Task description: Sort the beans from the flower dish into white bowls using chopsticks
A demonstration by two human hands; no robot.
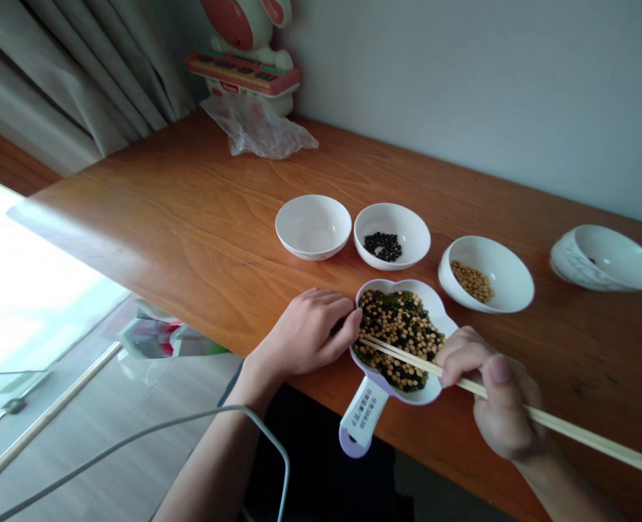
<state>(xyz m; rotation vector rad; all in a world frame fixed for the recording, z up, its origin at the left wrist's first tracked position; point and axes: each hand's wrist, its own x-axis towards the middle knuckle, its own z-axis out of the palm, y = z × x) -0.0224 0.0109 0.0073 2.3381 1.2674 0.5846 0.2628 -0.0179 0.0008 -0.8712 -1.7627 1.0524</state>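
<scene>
- Through the head camera I have one bench (201,217), its far edge along the wall (462,87).
- At its near edge sits one white and lilac dish (436,306); its labelled handle (365,409) juts past that edge.
- The dish holds mixed beans (394,326) in yellow, black and green, too many for me to count.
- My left hand (307,333) lies at the dish's left rim, thumb touching it; its fingers are loosely curled, and I can't tell whether they grip.
- My right hand (495,384) has its fingers closed around two chopsticks (576,432), their tips over the beans just beside my left thumb; I can't tell whether they pinch one.
- I count four white bowls, strung from the bench's middle toward its right end: the first (321,221) showing its white inside, the second (405,226) with black beans (391,246), the third (508,272) with yellow beans (471,281), the fourth (622,254) with a dark speck.
- The second and third bowls stand close behind the dish.
- By the far left corner are one toy keyboard (244,76) and one crumpled plastic bag (269,138), near a curtain (81,72).
- One cable (217,411) crosses my view of the left forearm.
</scene>
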